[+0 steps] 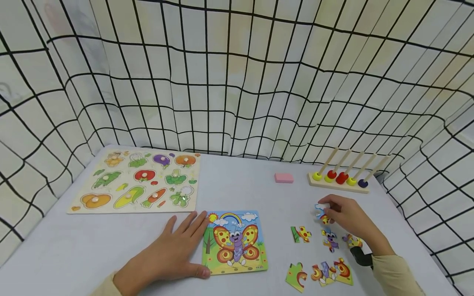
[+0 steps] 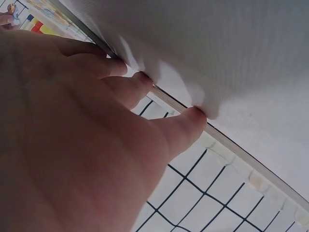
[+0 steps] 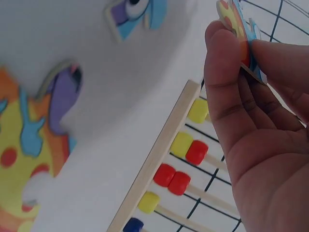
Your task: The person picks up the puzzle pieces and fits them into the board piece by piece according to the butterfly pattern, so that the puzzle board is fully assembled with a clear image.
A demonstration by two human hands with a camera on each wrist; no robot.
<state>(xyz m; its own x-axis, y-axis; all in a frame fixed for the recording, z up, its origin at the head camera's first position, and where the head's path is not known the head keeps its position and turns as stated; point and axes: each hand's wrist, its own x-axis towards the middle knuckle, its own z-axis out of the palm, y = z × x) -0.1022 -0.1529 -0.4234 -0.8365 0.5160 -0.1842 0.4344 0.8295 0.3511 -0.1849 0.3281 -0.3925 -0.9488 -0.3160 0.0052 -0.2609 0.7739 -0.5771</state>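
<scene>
My left hand (image 1: 166,253) lies spread on the white table, its fingertips and thumb touching the left edge of a butterfly puzzle board (image 1: 255,265). Between the thumb and fingers of my right hand (image 1: 349,216) a jigsaw piece (image 1: 320,210) is pinched, blue and white with some red and yellow. The right wrist view shows this jigsaw piece (image 3: 245,41) edge-on, partly covered by the fingers. Below that hand lie several loose pieces, among them a purple one (image 1: 330,240), a green and yellow one (image 1: 300,234) and a green corner one (image 1: 295,276).
At the back left lies a vegetable peg puzzle (image 1: 196,185). A pink block (image 1: 284,178) sits at the back, left of a wooden bead rack (image 1: 337,187) with upright pegs. Black netting (image 1: 229,82) over pale cloth surrounds the table's far side and flanks.
</scene>
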